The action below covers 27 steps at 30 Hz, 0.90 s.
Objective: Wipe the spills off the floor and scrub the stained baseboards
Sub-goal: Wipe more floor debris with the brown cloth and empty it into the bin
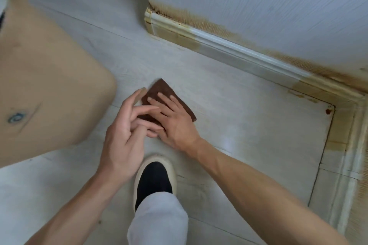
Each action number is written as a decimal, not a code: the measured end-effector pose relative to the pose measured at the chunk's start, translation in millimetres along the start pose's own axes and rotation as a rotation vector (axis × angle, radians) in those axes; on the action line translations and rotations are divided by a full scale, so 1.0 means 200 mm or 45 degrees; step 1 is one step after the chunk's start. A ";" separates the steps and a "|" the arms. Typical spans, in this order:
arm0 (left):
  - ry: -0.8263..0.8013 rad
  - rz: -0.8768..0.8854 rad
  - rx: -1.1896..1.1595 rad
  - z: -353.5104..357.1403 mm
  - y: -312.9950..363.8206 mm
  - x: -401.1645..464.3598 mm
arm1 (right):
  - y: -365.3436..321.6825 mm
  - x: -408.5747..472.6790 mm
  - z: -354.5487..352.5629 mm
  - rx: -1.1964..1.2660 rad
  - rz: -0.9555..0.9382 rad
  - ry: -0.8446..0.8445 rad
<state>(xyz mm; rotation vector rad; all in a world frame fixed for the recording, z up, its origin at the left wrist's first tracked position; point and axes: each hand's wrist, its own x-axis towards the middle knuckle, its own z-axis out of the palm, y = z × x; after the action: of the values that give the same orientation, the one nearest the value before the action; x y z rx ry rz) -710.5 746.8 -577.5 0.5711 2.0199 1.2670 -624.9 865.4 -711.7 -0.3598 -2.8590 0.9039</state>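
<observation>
1. The brown cleaning cloth [169, 97] lies flat on the pale floor [249, 117], in front of the person's shoe [154, 181] and well apart from both runs of baseboard; it looks folded to a compact pad, probably so it can be pressed and pushed under 1 palm
2. The right hand [175, 119] lies on the cloth with fingers straight and spread, palm down, pressing it to the floor; nothing is curled round it, so the hand is open and flat on the cloth
3. The left hand [123, 131] hovers just beside the right, fingers loosely bent and apart, its fingertips touching or nearly touching the cloth's near edge by the right thumb; whether it pinches the fabric I cannot tell, though it looks as if it is tidying a fold
4. The baseboard [229, 47] along the far wall carries tan-brown staining at its left end and again toward the corner, with a cleaner pale stretch between; the staining continues down the right-hand run
5. A small dark red spot [328, 110] sits on the floor in the corner
6. A tan cardboard box [45, 85] stands on the floor to the left
7. Judging by the remaining stains, the scrubbing is only partly done
</observation>
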 end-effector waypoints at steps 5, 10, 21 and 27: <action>0.070 -0.007 -0.069 -0.02 0.00 -0.05 | -0.18 -0.23 -0.18 0.998 0.560 0.079; 0.159 0.017 -0.171 -0.09 0.09 -0.07 | -0.25 -0.17 -0.53 2.385 1.533 0.296; 0.407 0.662 -0.002 -0.45 0.91 -0.23 | -0.81 0.31 -1.49 2.469 0.724 0.157; 0.423 0.608 0.493 -0.74 1.01 -0.17 | -1.35 0.71 -1.49 1.964 0.777 0.150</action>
<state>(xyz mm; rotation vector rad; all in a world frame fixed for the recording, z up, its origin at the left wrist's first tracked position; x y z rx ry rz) -794.4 720.3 -340.3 1.1432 2.5323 1.3040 -757.0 851.6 -306.9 -0.9223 -1.1784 2.5537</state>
